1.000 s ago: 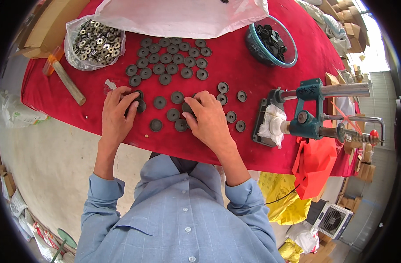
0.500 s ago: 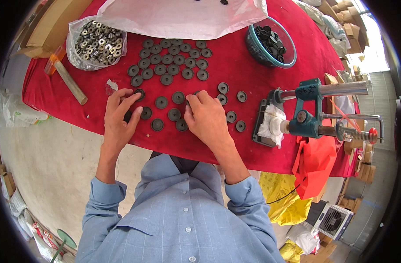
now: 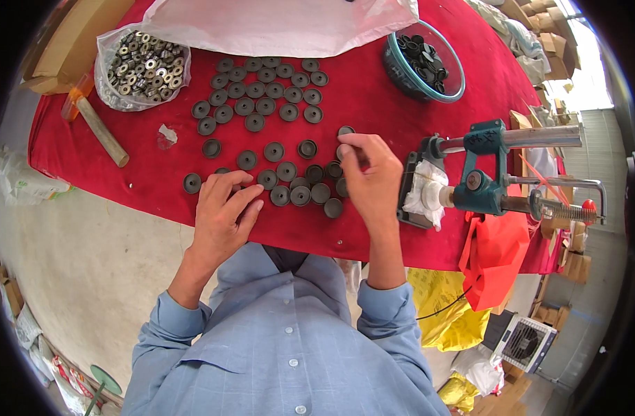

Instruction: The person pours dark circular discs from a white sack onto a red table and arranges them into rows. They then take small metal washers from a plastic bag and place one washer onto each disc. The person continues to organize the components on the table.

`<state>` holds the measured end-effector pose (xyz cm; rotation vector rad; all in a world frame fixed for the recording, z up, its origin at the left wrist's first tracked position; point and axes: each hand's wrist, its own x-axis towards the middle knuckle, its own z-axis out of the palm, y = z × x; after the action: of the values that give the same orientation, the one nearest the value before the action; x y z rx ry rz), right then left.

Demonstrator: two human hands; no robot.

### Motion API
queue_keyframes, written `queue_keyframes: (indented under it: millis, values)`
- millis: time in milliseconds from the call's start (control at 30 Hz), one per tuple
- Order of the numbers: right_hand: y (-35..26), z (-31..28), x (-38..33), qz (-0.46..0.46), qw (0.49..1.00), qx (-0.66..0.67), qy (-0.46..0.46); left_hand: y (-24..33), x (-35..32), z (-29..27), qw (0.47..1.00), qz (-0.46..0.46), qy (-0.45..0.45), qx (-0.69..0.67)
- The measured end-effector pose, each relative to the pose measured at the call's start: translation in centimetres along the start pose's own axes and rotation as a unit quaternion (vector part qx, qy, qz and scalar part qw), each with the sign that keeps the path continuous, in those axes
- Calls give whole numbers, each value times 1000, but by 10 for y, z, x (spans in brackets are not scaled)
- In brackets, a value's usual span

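Note:
Many round black caps with raised rims lie on the red cloth (image 3: 158, 187). My left hand (image 3: 224, 211) is at the near edge of the loose group, its fingers bent but apart. Its fingertips are beside a black cap (image 3: 267, 179), and another cap is partly hidden behind its fingers. At the right end of the group, my right hand (image 3: 374, 177) has thumb and index finger closed around the edge of a cap (image 3: 341, 152), which the fingers partly cover. Close by lie a cap (image 3: 332, 207) and a small overlapping cluster (image 3: 320, 193).
Beyond the group is a block of more caps (image 3: 255, 90). A plastic bag of metal rings (image 3: 147, 69), a wooden-handled tool (image 3: 102, 132) and a white sheet (image 3: 276, 28) lie around it. A tub of black parts (image 3: 425, 62) and a green hand press (image 3: 487, 170) stand right.
My left hand has moved right and nearer to me; my right hand has moved right. Several loose caps now sit closer together near the middle. The whole view has shifted slightly.

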<state>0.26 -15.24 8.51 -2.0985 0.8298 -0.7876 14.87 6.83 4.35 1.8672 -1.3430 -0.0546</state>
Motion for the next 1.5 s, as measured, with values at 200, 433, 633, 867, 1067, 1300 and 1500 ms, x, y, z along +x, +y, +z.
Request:
queue_keyframes:
  millis: [200, 433, 633, 867, 1067, 1300, 1500]
  values:
    - [7, -18, -14, -52, 995, -65, -53, 9, 19, 16, 999, 30, -26, 7]
    - [21, 19, -28, -117, 979, -126, -107, 9, 19, 20, 998, 40, -45, 18]
    - [24, 17, -15, -71, 991, -86, -72, 16, 12, 27, 998, 35, -54, 5]
    - [11, -8, -54, -103, 964, -175, -171, 23, 13, 43, 996, 49, -63, 27]
    - [13, -5, -60, -82, 983, -119, -112, 22, 13, 41, 994, 90, -57, 25]
    - [20, -38, -78, 76, 996, -18, -52, 27, -9, 50, 993, 47, -33, -103]
    - [34, -51, -106, 110, 984, -128, -53, 42, -2, 49, 997, 37, -67, -10]
